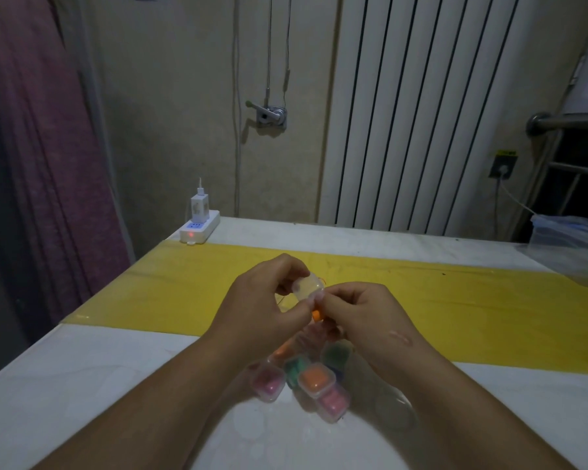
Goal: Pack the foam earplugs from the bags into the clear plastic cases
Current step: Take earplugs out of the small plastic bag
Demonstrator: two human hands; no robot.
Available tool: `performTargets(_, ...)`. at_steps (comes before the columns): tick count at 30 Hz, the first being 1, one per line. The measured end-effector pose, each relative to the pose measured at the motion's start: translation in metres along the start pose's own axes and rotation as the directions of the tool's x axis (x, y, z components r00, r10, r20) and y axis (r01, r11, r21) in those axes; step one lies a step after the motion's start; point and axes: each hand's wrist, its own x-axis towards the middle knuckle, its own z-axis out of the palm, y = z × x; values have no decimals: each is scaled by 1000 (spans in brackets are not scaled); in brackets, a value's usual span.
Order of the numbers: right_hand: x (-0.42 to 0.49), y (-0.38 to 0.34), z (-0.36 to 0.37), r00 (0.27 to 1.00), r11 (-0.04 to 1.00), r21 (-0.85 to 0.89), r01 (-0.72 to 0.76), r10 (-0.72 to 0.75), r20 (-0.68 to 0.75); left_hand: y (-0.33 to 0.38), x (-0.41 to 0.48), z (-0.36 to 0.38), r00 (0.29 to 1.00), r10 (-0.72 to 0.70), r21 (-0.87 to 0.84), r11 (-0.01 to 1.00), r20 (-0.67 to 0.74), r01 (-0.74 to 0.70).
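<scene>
Orange earplug (316, 314) is pinched by the right hand (357, 310) at the clear case (308, 286) gripped by the left hand (269, 296); seating it, then closing the lid, is judged next.

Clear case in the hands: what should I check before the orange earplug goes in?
1. Left hand grips the clear case: ok.
2. Right hand pinches the orange earplug just below the case: ok.
3. Case lid open: cannot tell, fingers hide it.
4. Case empty: cannot tell, too blurred.
5. Filled cases lie on the table beneath the hands, apart from them: ok.
</scene>
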Motion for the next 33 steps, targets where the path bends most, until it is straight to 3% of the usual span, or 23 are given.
performTargets(6,-2,0,-1,1000,998,68,15,-14,-11,0,1,1,993,-67,-53,996,99,73)
performTargets(12,2,3,-11,1000,993,119,0,1,-6,5,-1,0,968,-227,-306,919,103,248)
performTargets(18,1,2,-12,981,965,231,-123,84,173,6,2,-2,973,-215,-238,944,83,229)
performTargets(25,2,1,-11,996,970,234,-73,58,70,5,0,-1,974,-208,-265,938,86,224)
performTargets(31,-1,0,-6,994,969,231,-91,73,86,3,0,0,981,-185,-187,963,60,193)
performTargets(33,0,1,-5,997,987,151,-60,52,60,3,0,1,982,-185,-187,964,49,191)
